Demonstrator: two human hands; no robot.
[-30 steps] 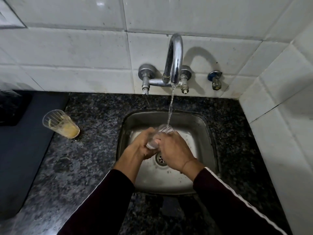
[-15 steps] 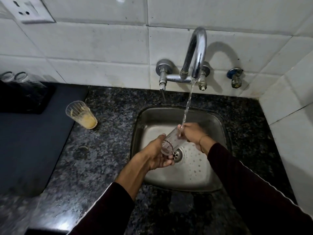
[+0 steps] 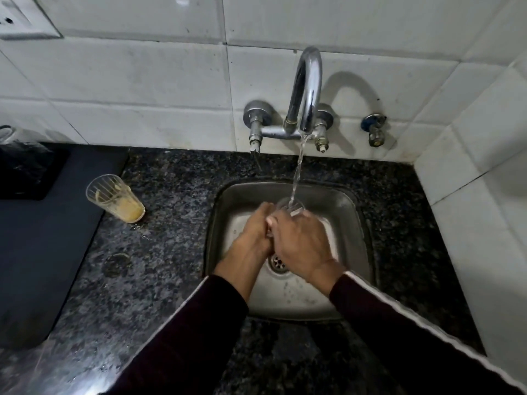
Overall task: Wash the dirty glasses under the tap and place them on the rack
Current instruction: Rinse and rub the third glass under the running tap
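A clear glass [image 3: 288, 206] stands upright over the steel sink [image 3: 353, 212], its rim under the stream from the chrome tap [image 3: 306, 89]. My left hand [image 3: 253, 235] and my right hand [image 3: 299, 240] wrap around it from both sides, hiding most of its body. A second glass [image 3: 114, 198] with yellow residue stands on the granite counter [image 3: 159, 252] to the left of the sink. At the far left a black rack [image 3: 25, 172] holds clear glasses, only partly in frame.
A dark mat [image 3: 37, 252] covers the counter's left part. White tiled walls close off the back and the right. A small valve [image 3: 375, 129] sticks out of the wall right of the tap. A socket [image 3: 20, 21] sits at the top left.
Half a second ago the glass lay tilted in my left hand, my right hand behind it. Now it is upright under the stream with both hands closed around it.
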